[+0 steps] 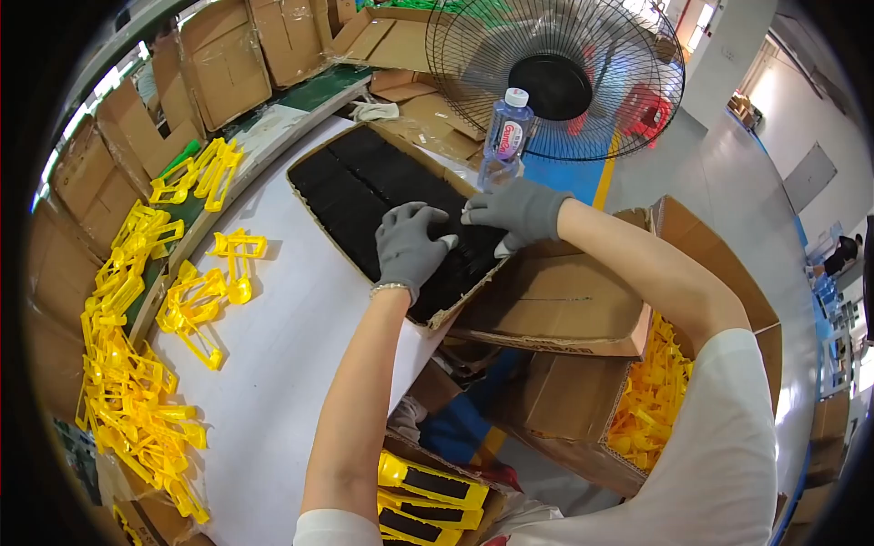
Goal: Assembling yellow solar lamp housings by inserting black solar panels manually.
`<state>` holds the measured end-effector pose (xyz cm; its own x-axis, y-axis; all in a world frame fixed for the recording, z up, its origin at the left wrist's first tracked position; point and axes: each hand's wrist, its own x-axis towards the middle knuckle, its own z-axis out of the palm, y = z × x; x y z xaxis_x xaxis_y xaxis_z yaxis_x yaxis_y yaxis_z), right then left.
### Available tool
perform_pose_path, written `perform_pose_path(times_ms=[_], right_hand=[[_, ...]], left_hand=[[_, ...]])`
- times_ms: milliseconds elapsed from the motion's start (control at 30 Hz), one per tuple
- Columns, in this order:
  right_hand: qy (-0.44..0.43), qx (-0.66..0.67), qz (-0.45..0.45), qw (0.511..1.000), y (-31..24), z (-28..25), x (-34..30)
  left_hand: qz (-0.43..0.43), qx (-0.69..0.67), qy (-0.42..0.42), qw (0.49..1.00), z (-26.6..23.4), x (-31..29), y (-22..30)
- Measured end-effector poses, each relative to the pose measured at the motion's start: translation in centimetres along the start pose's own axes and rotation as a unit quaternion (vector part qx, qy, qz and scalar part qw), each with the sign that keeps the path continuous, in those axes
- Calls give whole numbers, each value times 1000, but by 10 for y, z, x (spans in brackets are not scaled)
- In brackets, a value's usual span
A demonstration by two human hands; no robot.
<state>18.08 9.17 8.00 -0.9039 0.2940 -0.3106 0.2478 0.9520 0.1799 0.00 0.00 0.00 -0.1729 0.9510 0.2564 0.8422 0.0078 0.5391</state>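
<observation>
Touching boxed black pieces (396, 177)

Has yellow plastic frames (137, 373) heaped at eight o'clock. Touches the black pieces, filling a shallow carton (446, 316) at eleven: near centre with left hand (412, 247), fingers bent, thumb apart; toward two with right hand (519, 214), fingers spread.

This is a factory workshop: a green conveyor belt (314, 87) lies at eleven o'clock, yellow plastic parts (137, 400) are heaped at eight, a carton (569, 400) holds more at four, and a large fan (551, 86) stands at one.
</observation>
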Motion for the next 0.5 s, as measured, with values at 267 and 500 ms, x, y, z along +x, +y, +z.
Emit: perform_pose_path(times_ms=[267,500], right_hand=[[30,-6,-10,999,-2,15,3],[39,-30,-17,999,-6,13,-2]], left_hand=[[-53,-39,36,997,4,0,4],[-30,-34,59,997,5,0,3]])
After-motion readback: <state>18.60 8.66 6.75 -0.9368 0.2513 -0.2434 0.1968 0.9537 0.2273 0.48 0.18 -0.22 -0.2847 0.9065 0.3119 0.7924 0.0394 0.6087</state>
